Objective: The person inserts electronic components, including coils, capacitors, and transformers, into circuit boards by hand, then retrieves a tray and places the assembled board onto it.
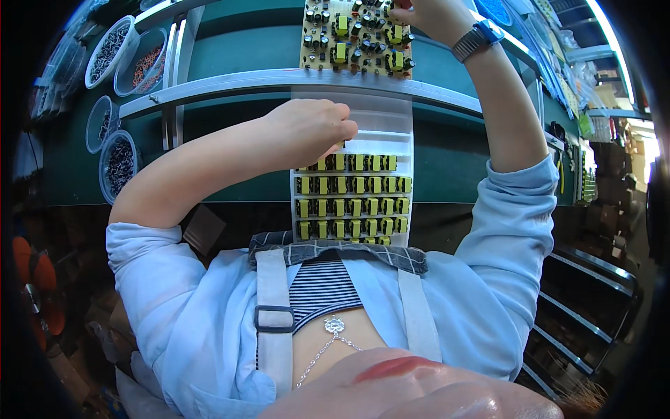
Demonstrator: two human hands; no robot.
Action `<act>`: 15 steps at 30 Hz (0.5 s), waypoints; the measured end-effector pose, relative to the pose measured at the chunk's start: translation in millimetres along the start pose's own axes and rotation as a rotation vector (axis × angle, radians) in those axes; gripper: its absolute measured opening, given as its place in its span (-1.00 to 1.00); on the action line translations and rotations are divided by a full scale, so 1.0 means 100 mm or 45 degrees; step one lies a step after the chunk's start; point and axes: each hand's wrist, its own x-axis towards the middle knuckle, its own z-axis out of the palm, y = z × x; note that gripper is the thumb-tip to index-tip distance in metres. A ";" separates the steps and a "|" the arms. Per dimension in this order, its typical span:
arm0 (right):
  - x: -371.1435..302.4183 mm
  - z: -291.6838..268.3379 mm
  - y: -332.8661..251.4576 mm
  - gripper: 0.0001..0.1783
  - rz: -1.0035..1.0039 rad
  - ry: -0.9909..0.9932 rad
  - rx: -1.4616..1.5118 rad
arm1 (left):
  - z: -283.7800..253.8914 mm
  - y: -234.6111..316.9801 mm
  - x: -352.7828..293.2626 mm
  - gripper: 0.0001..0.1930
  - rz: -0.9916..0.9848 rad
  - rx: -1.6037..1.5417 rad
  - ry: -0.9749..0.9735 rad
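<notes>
A white ribbed tray (pixel 410 143) lies before me, with rows of small yellow-and-black transformers (pixel 356 185) in it. Over its upper rows is my left hand (pixel 313 129), fingers closed in a pinch. A bit of yellow and black shows at the fingertips, which looks like one transformer. Beyond the metal rail, a tan circuit board (pixel 310 56) carries black capacitors and several yellow transformers. My right hand (pixel 427 15) is at the board's upper right part, its fingers drawn together at the components. The top edge of the picture cuts it off, and what it pinches is hidden.
A metal rail (pixel 244 80) crosses the green bench (pixel 237 49) between tray and board. Clear tubs of small parts stand at the left, one with orange parts (pixel 145 68) and one with dark parts (pixel 120 166). A blue container (pixel 494 10) is at the far right.
</notes>
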 end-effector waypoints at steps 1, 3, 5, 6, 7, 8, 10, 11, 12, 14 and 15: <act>0.00 -0.01 0.01 -0.70 -0.006 -0.023 0.021 | -0.03 0.01 0.00 -0.83 -0.015 -0.034 0.001; 0.00 -0.04 -0.01 -0.70 -0.012 -0.018 -0.028 | -0.03 0.00 -0.01 -0.83 -0.032 -0.068 0.004; 0.00 -0.08 -0.08 -0.71 -0.026 -0.002 -0.126 | 0.00 -0.04 -0.04 -0.84 0.001 -0.124 0.074; 0.00 -0.11 -0.11 -0.71 -0.028 -0.001 -0.124 | 0.01 -0.05 -0.04 -0.84 0.017 -0.151 0.109; 0.00 -0.14 -0.14 -0.72 0.001 -0.041 -0.086 | 0.02 -0.05 -0.05 -0.84 0.014 -0.150 0.108; 0.00 -0.19 -0.17 -0.73 0.032 -0.081 -0.050 | 0.02 -0.06 -0.04 -0.84 0.013 -0.163 0.108; 0.00 -0.20 -0.18 -0.74 0.064 -0.119 -0.012 | 0.01 -0.06 -0.03 -0.84 0.009 -0.188 0.107; -0.01 -0.19 -0.18 -0.74 0.050 -0.106 -0.036 | 0.00 -0.05 -0.02 -0.84 0.008 -0.187 0.106; -0.01 -0.18 -0.18 -0.75 0.036 -0.092 -0.058 | 0.00 -0.02 -0.01 -0.83 -0.022 -0.173 0.092; -0.01 -0.19 -0.19 -0.75 0.024 -0.076 -0.081 | -0.03 0.02 0.00 -0.80 -0.080 -0.143 0.064; 0.00 -0.21 -0.19 -0.75 0.027 -0.117 -0.084 | -0.03 0.03 0.00 -0.80 -0.081 -0.142 0.063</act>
